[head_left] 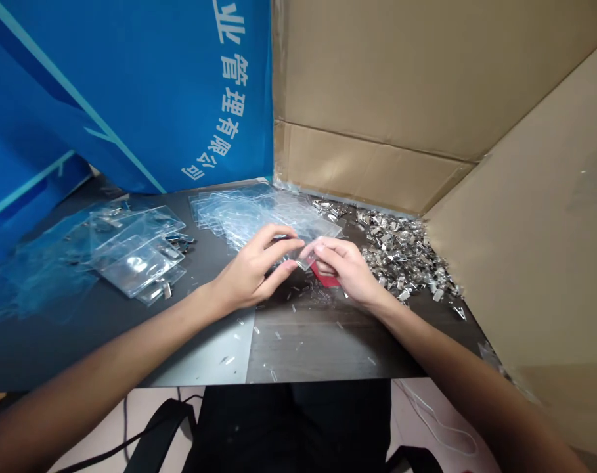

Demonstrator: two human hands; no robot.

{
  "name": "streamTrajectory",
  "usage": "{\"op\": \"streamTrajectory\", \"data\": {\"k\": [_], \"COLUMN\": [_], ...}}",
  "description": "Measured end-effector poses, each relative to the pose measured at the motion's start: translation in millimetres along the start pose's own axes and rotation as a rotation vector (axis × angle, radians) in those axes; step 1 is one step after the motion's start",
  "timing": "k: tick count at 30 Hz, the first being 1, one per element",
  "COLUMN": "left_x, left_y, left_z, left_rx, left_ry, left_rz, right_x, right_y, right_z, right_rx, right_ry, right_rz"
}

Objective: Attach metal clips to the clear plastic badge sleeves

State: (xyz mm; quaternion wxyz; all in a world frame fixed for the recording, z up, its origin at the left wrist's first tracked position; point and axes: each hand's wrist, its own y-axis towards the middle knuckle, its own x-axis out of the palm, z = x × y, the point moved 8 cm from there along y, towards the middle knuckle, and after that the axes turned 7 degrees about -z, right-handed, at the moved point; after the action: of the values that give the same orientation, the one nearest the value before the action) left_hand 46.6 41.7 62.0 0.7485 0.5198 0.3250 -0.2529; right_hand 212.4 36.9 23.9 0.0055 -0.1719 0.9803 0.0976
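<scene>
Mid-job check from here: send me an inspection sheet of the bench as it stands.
Surface: dark tabletop, scattered with small clear scraps.
Job's things: clear plastic badge holders in spread piles; metal clips heaped to the right.
Clutter: red piece under the right hand.
Grips: left hand and right hand pinch a small clear piece.
Cables: black strap, white cord below the table.
Surroundings: blue printed banner, cardboard sheets.

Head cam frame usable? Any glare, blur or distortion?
Head view: strong glare on the clear plastic sleeves; pale sheen on the dark tabletop; wide-angle stretch toward the frame edges, with the forearms looming large; left hand and right hand look reasonably sharp, with no obvious motion blur.
</scene>
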Motion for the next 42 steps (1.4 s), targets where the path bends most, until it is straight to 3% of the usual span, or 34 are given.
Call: {"op": "streamTrajectory", "data": {"k": [2,5,11,14,18,22,25,27,31,33,35,40,42], "left_x": [2.0,4.5,18.6,24.1,21.6,7.1,-4.8,-10.8,-9.8,-8.1,-5.6,14.9,19.9], "left_y": [1,3,4,2,-2,-3,0,1,-1,-1,1,2,0], "left_z": [-6,-14,-21,-23,-28,-31,-22,-11,-1,-3,-6,-14,-15], "left_rx": [-0.125,-0.272,-0.381,-0.406,-0.433,-0.414,-0.301,-0.173,-0.05,-0.047,-0.03,-0.055,-0.114], "left_ry": [-0.057,-0.159,-0.545,-0.632,-0.585,-0.502,-0.343,-0.22,-0.031,0.032,0.051,-0.051,-0.136], "left_rz": [-0.011,-0.024,-0.045,-0.025,0.075,0.215,0.235,0.233,0.156,0.11,0.04,-0.281,-0.303], "right_x": [-2,8,13,12,11,3,-15,-22,-7,0,-1,-11,-11], "right_y": [-3,-5,-7,-9,-11,-15,-18,-15,-5,-4,-4,-8,-10], "right_z": [-10,-16,-15,-18,-22,-27,-27,-20,3,3,-5,-19,-19], "right_rx": [-0.069,-0.116,-0.128,-0.156,-0.197,-0.215,-0.134,-0.044,0.125,0.134,0.066,-0.062,-0.064], "right_ry": [-0.195,-0.366,-0.388,-0.423,-0.562,-0.665,-0.626,-0.487,-0.042,0.008,-0.087,-0.379,-0.477], "right_rz": [0.034,-0.023,-0.085,-0.083,-0.003,0.172,0.355,0.352,0.049,-0.019,0.006,0.164,0.199]}}
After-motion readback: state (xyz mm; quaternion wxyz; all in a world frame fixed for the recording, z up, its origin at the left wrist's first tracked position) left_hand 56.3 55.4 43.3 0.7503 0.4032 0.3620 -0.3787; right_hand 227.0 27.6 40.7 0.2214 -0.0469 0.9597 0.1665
